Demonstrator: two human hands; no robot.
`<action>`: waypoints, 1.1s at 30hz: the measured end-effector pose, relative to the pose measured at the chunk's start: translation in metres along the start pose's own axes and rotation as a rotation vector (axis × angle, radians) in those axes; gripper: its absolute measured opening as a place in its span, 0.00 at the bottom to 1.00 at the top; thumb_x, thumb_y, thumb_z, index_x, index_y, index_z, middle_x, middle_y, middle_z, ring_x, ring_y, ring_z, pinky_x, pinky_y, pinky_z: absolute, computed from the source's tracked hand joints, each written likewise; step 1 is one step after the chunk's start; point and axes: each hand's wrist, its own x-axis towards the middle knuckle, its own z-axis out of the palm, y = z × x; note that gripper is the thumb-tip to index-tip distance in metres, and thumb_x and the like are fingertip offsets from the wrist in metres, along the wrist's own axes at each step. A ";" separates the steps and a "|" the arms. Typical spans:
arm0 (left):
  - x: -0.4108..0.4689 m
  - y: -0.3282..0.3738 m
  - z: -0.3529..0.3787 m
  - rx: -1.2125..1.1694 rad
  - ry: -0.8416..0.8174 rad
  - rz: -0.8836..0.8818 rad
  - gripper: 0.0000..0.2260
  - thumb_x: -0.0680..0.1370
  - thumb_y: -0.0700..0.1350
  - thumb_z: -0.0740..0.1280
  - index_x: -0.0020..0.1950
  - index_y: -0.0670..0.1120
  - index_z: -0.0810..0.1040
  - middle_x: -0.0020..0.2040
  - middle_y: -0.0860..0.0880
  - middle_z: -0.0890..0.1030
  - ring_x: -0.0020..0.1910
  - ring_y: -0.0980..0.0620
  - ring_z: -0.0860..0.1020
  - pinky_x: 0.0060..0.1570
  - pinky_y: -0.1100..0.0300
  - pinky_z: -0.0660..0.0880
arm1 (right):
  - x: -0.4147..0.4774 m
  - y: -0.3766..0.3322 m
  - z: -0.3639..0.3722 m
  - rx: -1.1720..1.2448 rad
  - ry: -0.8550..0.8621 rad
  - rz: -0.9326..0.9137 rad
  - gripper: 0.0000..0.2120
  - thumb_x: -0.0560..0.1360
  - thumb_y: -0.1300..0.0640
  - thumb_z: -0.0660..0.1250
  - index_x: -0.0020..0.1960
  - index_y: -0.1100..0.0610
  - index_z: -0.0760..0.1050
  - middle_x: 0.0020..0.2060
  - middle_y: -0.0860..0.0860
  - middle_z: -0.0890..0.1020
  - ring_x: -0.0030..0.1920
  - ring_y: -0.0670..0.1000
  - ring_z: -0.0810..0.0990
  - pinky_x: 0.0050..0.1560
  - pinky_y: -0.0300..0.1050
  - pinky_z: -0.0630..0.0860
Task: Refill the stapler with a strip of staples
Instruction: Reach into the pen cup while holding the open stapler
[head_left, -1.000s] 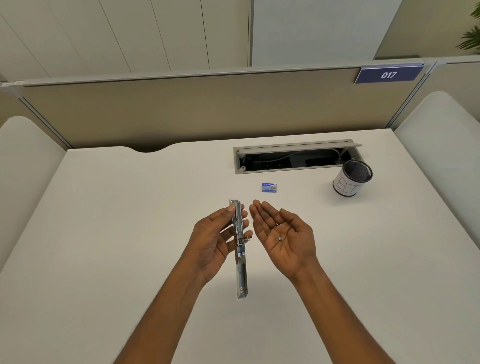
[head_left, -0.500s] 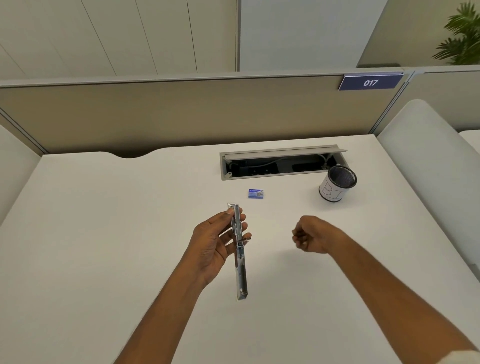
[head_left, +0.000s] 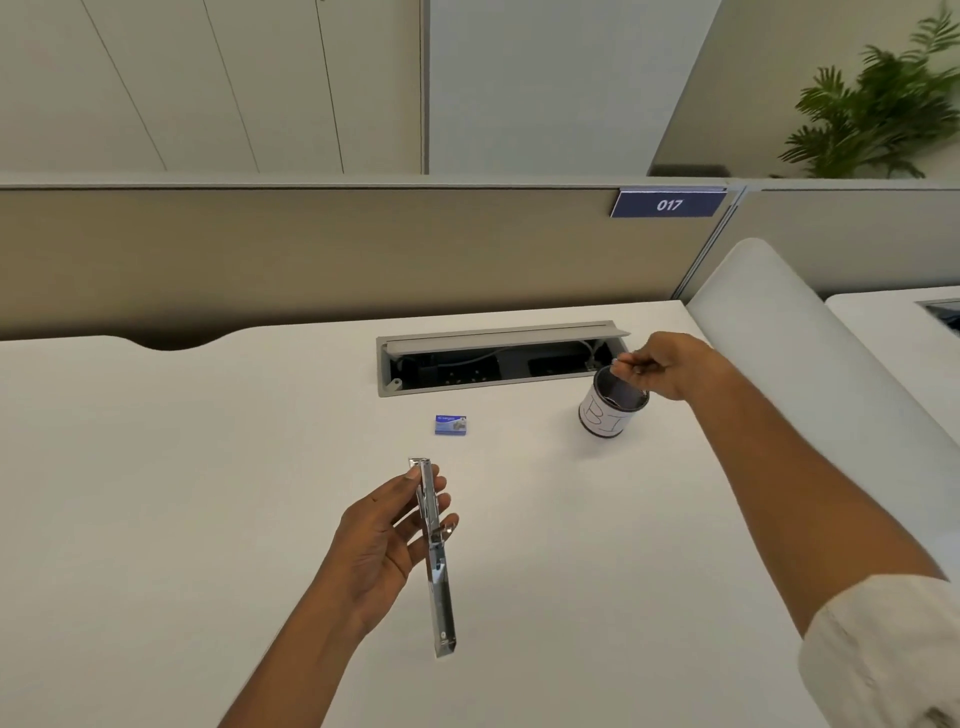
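My left hand holds a silver stapler swung fully open into one long strip. It is held edge-up above the white desk, pointing away from me. A small blue box of staples lies on the desk just beyond the stapler's far tip. My right hand is stretched out to the far right. Its fingertips are pinched together right over the mouth of a small white can marked "BI". Whether anything is between the fingertips does not show.
An open cable tray is set into the desk behind the box and the can. A beige partition closes off the back edge. A white rounded divider borders the right side.
My right hand, open palm-up beside the stapler with a tiny metal bit on it, closed and moved to the far right over the can. The left hand kept the stapler still.
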 end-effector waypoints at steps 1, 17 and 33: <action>0.002 -0.002 0.000 -0.014 0.004 -0.004 0.13 0.75 0.44 0.73 0.54 0.37 0.88 0.51 0.41 0.88 0.45 0.45 0.87 0.43 0.51 0.85 | 0.006 -0.005 -0.003 0.004 0.010 -0.011 0.10 0.80 0.74 0.55 0.59 0.70 0.71 0.43 0.62 0.77 0.42 0.58 0.79 0.24 0.43 0.81; 0.033 -0.024 -0.024 -0.231 0.141 0.007 0.09 0.83 0.38 0.65 0.56 0.35 0.83 0.48 0.40 0.87 0.50 0.39 0.88 0.41 0.44 0.86 | 0.055 0.022 0.000 -0.775 0.364 -0.347 0.04 0.73 0.65 0.68 0.45 0.65 0.74 0.43 0.59 0.79 0.46 0.59 0.78 0.46 0.46 0.77; 0.037 -0.016 -0.036 -0.250 0.164 0.047 0.11 0.83 0.38 0.64 0.53 0.38 0.86 0.46 0.41 0.87 0.49 0.40 0.88 0.41 0.43 0.86 | 0.058 0.023 -0.006 -1.215 0.155 -0.540 0.12 0.76 0.66 0.64 0.56 0.65 0.83 0.55 0.62 0.83 0.59 0.63 0.79 0.61 0.55 0.78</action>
